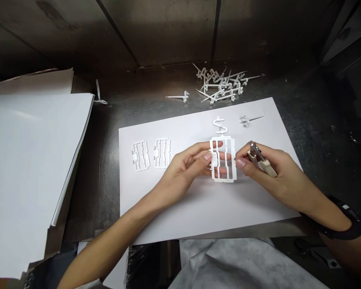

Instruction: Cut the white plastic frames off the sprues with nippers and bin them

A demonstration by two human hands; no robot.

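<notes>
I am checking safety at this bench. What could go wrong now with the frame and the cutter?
1. The right hand grips the cutter while pinching the plastic frame; its metal tip, close to the fingers, might nick them.
2. The thin frame, held only at its edges with the left hand too, could bend or snap.

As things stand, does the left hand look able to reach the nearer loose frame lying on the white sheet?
Probably yes: the nearer loose frame lies flat beside the left hand, with bare white sheet between. But that hand pinches the held frame.
</notes>
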